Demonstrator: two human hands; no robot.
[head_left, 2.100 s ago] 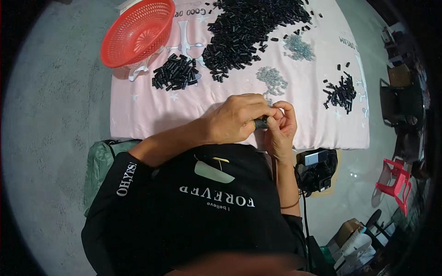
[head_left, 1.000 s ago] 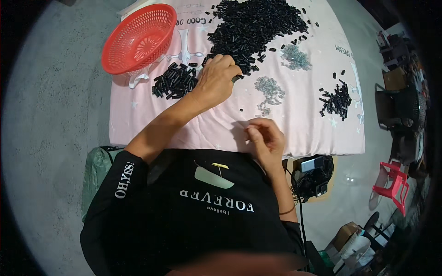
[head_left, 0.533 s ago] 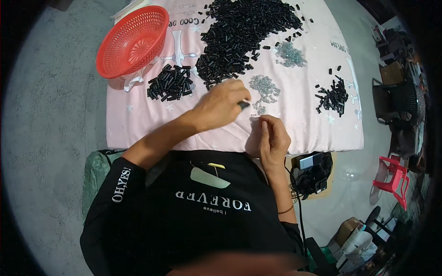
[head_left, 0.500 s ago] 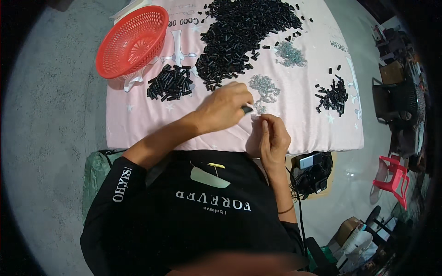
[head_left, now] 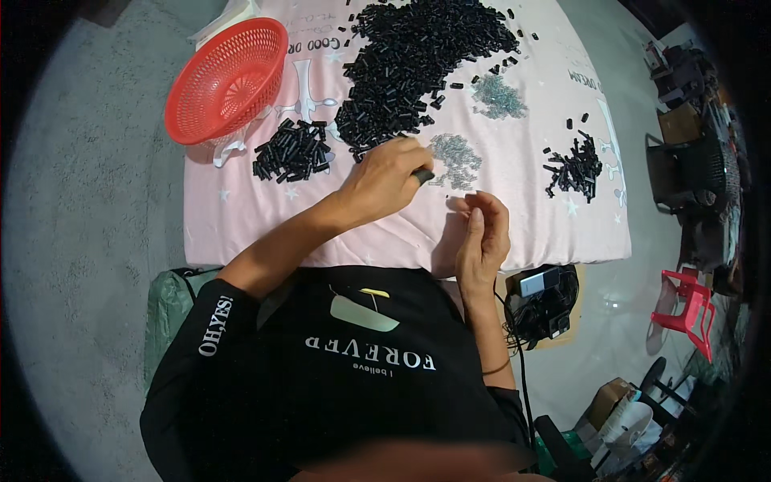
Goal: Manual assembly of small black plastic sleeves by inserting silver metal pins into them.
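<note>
Since half a second ago, left hand is staying over the pink cloth, barely shifting | left fingers are pinching a small black tube beside the grey spring pile | right hand is resting near the cloth's front edge, fingers loosely curled, holding nothing visible.

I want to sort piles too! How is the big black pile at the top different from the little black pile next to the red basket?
The big black pile spreads wide across the pink cloth; the little black pile is far smaller and tighter. The big pile has loose pieces scattered round its edge; the little one is tidier, beside the red basket. The left hand holding a black piece is at the big pile's lower edge. Both seem to hold short black tubes.
</note>
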